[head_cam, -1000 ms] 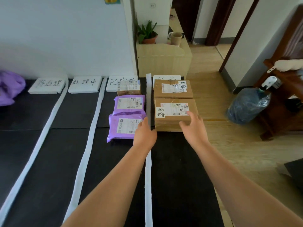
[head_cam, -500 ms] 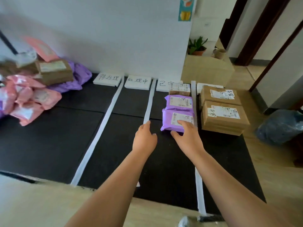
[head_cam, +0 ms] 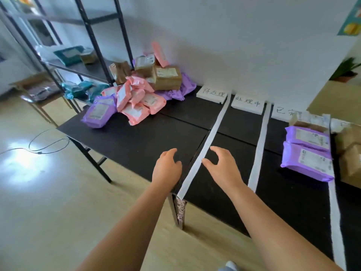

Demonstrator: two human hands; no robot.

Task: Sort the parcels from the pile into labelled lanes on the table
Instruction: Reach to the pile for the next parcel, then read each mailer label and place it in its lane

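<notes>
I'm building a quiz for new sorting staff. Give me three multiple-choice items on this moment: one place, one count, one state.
1. Where is the unsorted pile? A. At the far left end of the table, by the shelf. B. In the second lane. C. On the floor.
2. How many purple parcels lie in the third lane? A. One. B. Two. C. Four.
3. What do the left hand and right hand hold? A. A pink parcel. B. A brown box. C. Nothing.
Answers: 1 A, it heaps on the table beside the shelf; 2 B, two lie one behind the other; 3 C, both hover empty over the table.
</notes>
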